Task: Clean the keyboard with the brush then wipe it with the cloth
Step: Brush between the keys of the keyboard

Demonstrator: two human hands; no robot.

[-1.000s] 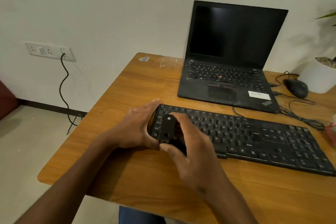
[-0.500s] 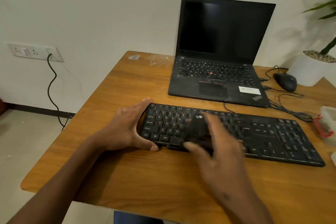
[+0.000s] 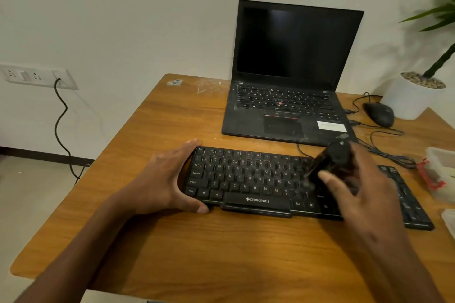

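Note:
A black keyboard lies across the wooden desk in front of me. My left hand clasps its left end, thumb along the front edge and fingers along the back. My right hand grips a black brush, tilted, with its bristles down on the keys right of the middle. The right part of the keyboard is partly hidden behind that hand. No cloth is clearly visible.
An open black laptop sits behind the keyboard. A black mouse and cables lie at the right, beside a white plant pot. A clear plastic box stands at the right edge. A wall socket with a cable is at left.
My right hand has swept the brush rightward over the keys, from the left end to right of the middle. My left hand has stayed on the left end of the keyboard.

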